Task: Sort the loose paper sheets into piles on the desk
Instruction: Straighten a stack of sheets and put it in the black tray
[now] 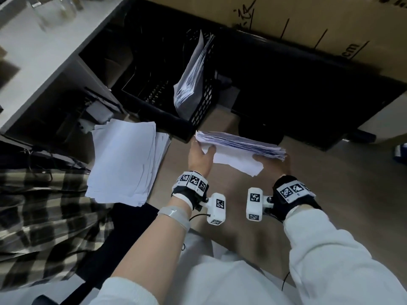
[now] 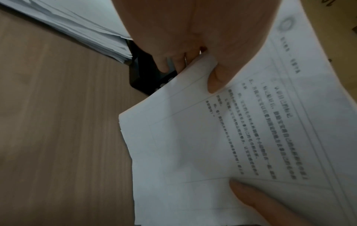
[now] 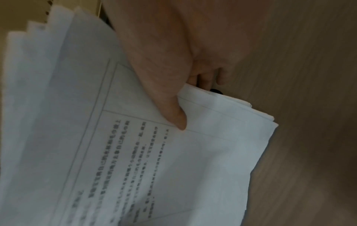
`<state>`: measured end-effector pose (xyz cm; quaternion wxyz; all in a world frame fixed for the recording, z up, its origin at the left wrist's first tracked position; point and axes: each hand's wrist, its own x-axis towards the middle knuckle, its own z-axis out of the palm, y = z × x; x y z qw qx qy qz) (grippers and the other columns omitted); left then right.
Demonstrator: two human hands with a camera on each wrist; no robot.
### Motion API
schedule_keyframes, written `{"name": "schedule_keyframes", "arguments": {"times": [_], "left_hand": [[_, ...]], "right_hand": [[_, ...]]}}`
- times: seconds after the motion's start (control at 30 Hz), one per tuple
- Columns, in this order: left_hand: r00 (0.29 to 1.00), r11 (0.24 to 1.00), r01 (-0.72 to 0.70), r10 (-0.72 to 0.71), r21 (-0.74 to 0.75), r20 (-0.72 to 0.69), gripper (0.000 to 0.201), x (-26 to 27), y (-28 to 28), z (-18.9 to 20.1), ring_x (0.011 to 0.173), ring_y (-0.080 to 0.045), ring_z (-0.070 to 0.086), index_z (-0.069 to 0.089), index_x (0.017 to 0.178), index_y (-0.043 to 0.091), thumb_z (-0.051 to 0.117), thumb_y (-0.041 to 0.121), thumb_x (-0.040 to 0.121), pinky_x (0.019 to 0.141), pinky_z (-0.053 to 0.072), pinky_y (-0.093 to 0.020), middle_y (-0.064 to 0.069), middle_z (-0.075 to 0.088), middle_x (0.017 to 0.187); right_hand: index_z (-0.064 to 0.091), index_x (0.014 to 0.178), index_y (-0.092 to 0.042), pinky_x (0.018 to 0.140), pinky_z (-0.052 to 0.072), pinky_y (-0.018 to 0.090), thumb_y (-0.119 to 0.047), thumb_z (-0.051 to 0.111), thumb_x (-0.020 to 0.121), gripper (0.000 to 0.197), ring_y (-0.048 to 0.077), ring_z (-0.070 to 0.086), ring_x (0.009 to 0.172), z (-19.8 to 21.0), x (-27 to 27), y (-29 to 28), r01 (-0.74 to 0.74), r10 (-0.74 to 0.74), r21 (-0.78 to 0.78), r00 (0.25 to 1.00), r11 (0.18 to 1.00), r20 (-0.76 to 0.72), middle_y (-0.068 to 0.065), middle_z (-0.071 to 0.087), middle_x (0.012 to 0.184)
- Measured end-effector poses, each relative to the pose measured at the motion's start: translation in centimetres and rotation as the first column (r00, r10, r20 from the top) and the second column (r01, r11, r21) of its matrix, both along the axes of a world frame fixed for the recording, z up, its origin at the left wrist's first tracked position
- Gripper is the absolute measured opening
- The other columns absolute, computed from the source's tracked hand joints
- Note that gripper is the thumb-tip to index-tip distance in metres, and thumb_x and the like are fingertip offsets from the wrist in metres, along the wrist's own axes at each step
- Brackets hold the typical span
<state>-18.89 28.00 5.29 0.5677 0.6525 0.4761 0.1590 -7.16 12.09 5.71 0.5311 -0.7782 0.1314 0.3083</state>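
A thick stack of printed sheets (image 1: 240, 148) was held above the wood-grain tabletop (image 1: 330, 194), centre of the head view, w/ both hands. The left hand (image 1: 199, 157) was seen at the stack's left end, thumb on top and fingers curled underneath, so the grip was closed round the sheets; in the left wrist view the thumb (image 2: 218, 79) was pressed on the top page near its corner. The right hand (image 1: 284, 172) was mostly hidden under the stack's right end; in the right wrist view its thumb (image 3: 173, 113) was laid on the top page w/ fingers tucked below, pinching the sheets (image 3: 173, 152). Printed text on the top page (image 2: 231, 137) was too blurred to be read.

A second pile of white sheets (image 1: 125, 164) was found lying flat at centre left, loosely squared, apart from the held stack. A black mesh file holder (image 1: 198, 106) was noted at upper centre; a bundle of papers (image 1: 193, 71) was stood upright in its right-hand compartment, leaning. The other compartments looked dark; contents could not be told. A cardboard box (image 1: 308, 23) was seen at upper right, and a plaid cloth (image 1: 39, 216) at lower left.
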Motion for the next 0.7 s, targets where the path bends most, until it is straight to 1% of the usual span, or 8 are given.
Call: {"name": "schedule_keyframes", "arguments": {"times": [0.1, 0.2, 0.27, 0.33, 0.43, 0.53, 0.63, 0.7], "left_hand": [[0.999, 0.998, 0.023, -0.025, 0.053, 0.033, 0.038, 0.9, 1.7, 0.5, 0.110, -0.020, 0.060, 0.057, 0.126, 0.008, 0.065, 0.011, 0.089, 0.093, 0.045, -0.028, 0.004, 0.062, 0.108], [0.996, 0.999, 0.012, -0.016, 0.038, 0.093, 0.035, 1.0, 3.1, 0.4, 0.101, -0.015, 0.066, 0.063, 0.114, 0.017, 0.066, 0.014, 0.079, 0.090, 0.053, -0.029, 0.005, 0.070, 0.103], [0.999, 0.999, 0.043, -0.042, -0.008, 0.029, 0.042, 0.9, 3.6, -0.8, 0.098, -0.012, 0.066, 0.063, 0.118, 0.015, 0.066, 0.012, 0.076, 0.083, 0.051, -0.014, 0.007, 0.070, 0.104], [0.978, 0.994, 0.110, -0.113, -0.026, -0.178, 0.042, 0.5, 3.6, -2.4, 0.097, -0.012, 0.064, 0.063, 0.121, 0.012, 0.068, 0.013, 0.080, 0.079, 0.046, -0.008, 0.007, 0.068, 0.107], [0.952, 0.992, 0.120, -0.127, -0.044, -0.279, 0.032, 0.5, 3.6, -3.0, 0.097, -0.027, 0.068, 0.067, 0.110, 0.007, 0.073, 0.019, 0.081, 0.084, 0.056, -0.036, -0.010, 0.071, 0.104], [0.977, 0.992, 0.120, -0.125, -0.038, -0.173, 0.039, 0.1, 4.4, -1.6, 0.100, -0.022, 0.067, 0.066, 0.116, 0.013, 0.076, 0.024, 0.079, 0.089, 0.055, -0.041, -0.004, 0.071, 0.107], [0.990, 0.980, 0.141, -0.140, -0.138, 0.020, 0.052, -1.3, 5.1, 0.0, 0.102, -0.018, 0.069, 0.063, 0.118, 0.014, 0.086, 0.020, 0.072, 0.090, 0.057, -0.045, -0.002, 0.073, 0.109], [0.978, 0.958, 0.204, -0.190, -0.201, 0.083, 0.055, -2.9, 4.9, 0.7, 0.105, -0.016, 0.069, 0.064, 0.117, 0.025, 0.090, 0.021, 0.068, 0.091, 0.057, -0.045, 0.001, 0.073, 0.113]], "right_hand": [[0.061, 0.097, -0.006, 0.066, 0.046, 0.024, -0.006, 0.075, 0.083, 0.020, 0.015, 0.059, 0.070, 1.1, 1.1, 0.8, -0.023, 0.028, -0.035, 0.992, 0.999, 0.122, 0.008, 0.063, 0.090], [0.064, 0.107, 0.006, 0.044, 0.041, 0.009, -0.005, 0.071, 0.085, 0.026, 0.002, 0.060, 0.056, 0.5, 1.4, 1.4, -0.019, 0.019, -0.005, 0.991, 1.000, 0.133, 0.014, 0.067, 0.094], [0.063, 0.111, 0.013, 0.048, 0.042, 0.015, -0.006, 0.066, 0.090, 0.029, 0.013, 0.059, 0.063, -0.3, 1.4, 2.1, -0.026, 0.026, -0.004, 0.999, 1.000, 0.021, 0.019, 0.068, 0.099], [0.061, 0.119, 0.013, 0.060, 0.041, 0.023, -0.013, 0.061, 0.095, 0.035, 0.021, 0.057, 0.086, -1.5, 0.6, 2.3, -0.144, 0.137, -0.083, 0.986, 0.986, -0.090, 0.021, 0.065, 0.119], [0.059, 0.127, 0.006, 0.077, 0.043, 0.025, -0.016, 0.069, 0.092, 0.043, 0.031, 0.061, 0.112, -1.4, 0.3, 3.2, -0.110, 0.100, -0.111, 0.991, 0.988, -0.091, 0.020, 0.061, 0.129], [0.068, 0.103, -0.004, 0.064, 0.051, 0.024, -0.009, 0.077, 0.082, 0.024, 0.027, 0.068, 0.088, -0.2, 0.7, 3.7, -0.035, 0.035, -0.025, 0.999, 0.999, 0.030, 0.014, 0.071, 0.104], [0.070, 0.101, -0.005, 0.076, 0.058, 0.040, -0.004, 0.074, 0.078, 0.024, 0.034, 0.069, 0.089, 1.4, 0.8, 3.5, 0.007, -0.009, 0.081, 1.000, 0.997, 0.026, 0.009, 0.073, 0.092], [0.070, 0.106, -0.005, 0.076, 0.058, 0.048, -0.004, 0.072, 0.071, 0.035, 0.036, 0.070, 0.087, 2.8, 0.5, 3.4, 0.020, -0.019, 0.191, 1.000, 0.981, -0.007, 0.015, 0.073, 0.098]]}}
